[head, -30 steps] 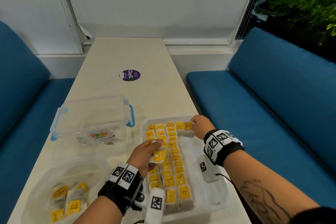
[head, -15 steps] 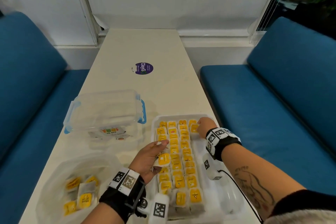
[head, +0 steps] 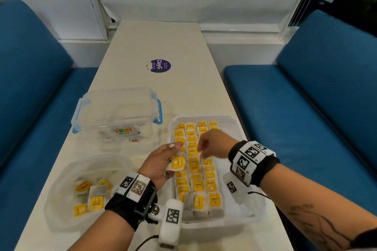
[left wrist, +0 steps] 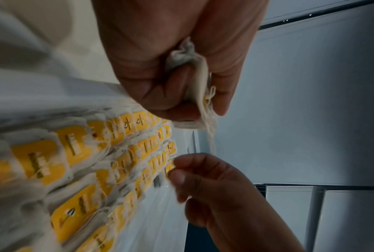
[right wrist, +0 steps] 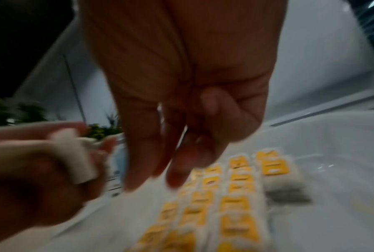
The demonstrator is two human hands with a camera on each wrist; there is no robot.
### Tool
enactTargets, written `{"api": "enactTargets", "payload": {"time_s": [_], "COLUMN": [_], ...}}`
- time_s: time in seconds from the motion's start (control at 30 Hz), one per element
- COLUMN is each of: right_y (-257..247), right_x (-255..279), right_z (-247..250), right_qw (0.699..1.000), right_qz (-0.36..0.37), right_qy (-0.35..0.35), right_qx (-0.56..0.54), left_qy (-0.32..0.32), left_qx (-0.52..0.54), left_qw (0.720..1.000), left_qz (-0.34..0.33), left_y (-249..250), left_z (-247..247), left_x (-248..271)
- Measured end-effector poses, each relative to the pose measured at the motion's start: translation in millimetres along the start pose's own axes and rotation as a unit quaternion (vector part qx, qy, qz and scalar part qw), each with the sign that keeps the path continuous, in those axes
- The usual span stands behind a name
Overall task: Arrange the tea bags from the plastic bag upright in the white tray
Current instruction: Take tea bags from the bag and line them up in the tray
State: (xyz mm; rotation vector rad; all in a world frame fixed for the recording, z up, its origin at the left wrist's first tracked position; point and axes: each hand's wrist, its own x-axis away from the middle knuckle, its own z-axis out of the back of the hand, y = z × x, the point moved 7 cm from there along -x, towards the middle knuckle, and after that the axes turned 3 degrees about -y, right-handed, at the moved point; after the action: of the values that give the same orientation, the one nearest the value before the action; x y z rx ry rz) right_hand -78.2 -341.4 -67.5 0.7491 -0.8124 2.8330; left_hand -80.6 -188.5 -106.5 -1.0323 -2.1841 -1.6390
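The white tray point(head: 237, 127) holds several rows of upright tea bags point(head: 195, 171) with yellow tags. My left hand point(head: 161, 161) hovers over the tray's left edge and grips a small bunch of tea bags point(head: 177, 164). In the left wrist view the bunch point(left wrist: 195, 81) sits pinched between fingers and thumb, a string dangling. My right hand point(head: 212, 144) is over the middle rows, close to the left hand, blurred by motion. Its fingers point(right wrist: 143, 153) hang loosely curled with nothing seen in them. The plastic bag point(head: 65, 179) at front left still contains several tea bags point(head: 95, 201).
A clear lidded box with blue latches point(head: 116, 112) stands behind the plastic bag, left of the tray. A purple round sticker point(head: 160, 65) lies mid-table. Blue benches point(head: 306, 108) run along both sides. The tray's right strip point(head: 240, 199) has no tea bags.
My right hand left the tray's far right corner and swung back toward the left hand. The left hand kept its tea bags and rose slightly. The head view tilted down.
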Motion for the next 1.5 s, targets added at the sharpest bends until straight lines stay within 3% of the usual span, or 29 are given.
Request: {"api": "enactTargets", "payload": {"time_s": [0.07, 0.13, 0.23, 0.33, 0.6, 0.7, 0.83, 0.97, 1.1, 1.2, 1.3, 1.37, 1.5], "right_y": [-24.2, -35.7, -42.7, -46.1, -50.8, -58.8, -60.0, -58.8, -45.4, -32.7, -7.1, 14.5, 22.3], "right_x": [16.9, 21.9, 17.2, 11.4, 8.1, 15.3, 25.8, 32.2, 30.6, 32.2, 32.7, 36.7, 43.4], "right_z": [-34.6, -57.4, -79.0, -94.1, -103.3, -83.2, -33.1, -2.6, 12.4, 20.7, 36.8, 43.8, 32.7], "right_qw": [0.988, 0.969, 0.933, 0.908, 0.895, 0.922, 0.979, 0.986, 0.992, 0.995, 0.991, 0.969, 0.927], "right_qz": [0.037, 0.053, 0.052, 0.053, 0.041, 0.041, 0.025, 0.024, 0.024, 0.028, -0.012, -0.065, -0.063], "right_qy": [-0.138, -0.190, -0.199, -0.195, -0.193, -0.202, -0.164, -0.152, -0.120, -0.087, 0.026, 0.091, 0.054], "right_qx": [0.059, 0.147, 0.296, 0.367, 0.399, 0.329, 0.115, 0.058, 0.018, -0.034, -0.133, -0.221, -0.366], "left_qy": [0.007, 0.010, 0.008, 0.006, 0.022, 0.024, -0.005, -0.095, -0.125, -0.142, -0.149, -0.129, -0.091], "left_qx": [-0.007, -0.006, 0.011, 0.037, 0.021, -0.049, -0.204, -0.275, -0.262, -0.215, -0.121, -0.065, -0.035], "left_qw": [1.000, 1.000, 1.000, 0.999, 0.999, 0.998, 0.977, 0.956, 0.957, 0.966, 0.981, 0.989, 0.992], "left_qz": [-0.006, -0.010, -0.011, -0.014, -0.025, -0.041, -0.060, -0.032, 0.002, 0.009, -0.006, -0.035, -0.076], "left_y": [1.2, 2.4, 3.4, 4.7, -0.5, 1.7, 5.2, 1.1, -0.4, -1.1, 1.4, 5.6, 13.0], "left_z": [1.1, 1.8, 3.4, 7.0, 23.8, 28.8, 22.4, -6.0, -23.7, -34.9, -44.5, -46.5, -56.1], "left_x": [3.2, 6.6, 12.7, 19.4, 29.4, 29.7, 26.4, 23.1, 16.3, 10.2, 2.8, -5.3, -13.1]}}
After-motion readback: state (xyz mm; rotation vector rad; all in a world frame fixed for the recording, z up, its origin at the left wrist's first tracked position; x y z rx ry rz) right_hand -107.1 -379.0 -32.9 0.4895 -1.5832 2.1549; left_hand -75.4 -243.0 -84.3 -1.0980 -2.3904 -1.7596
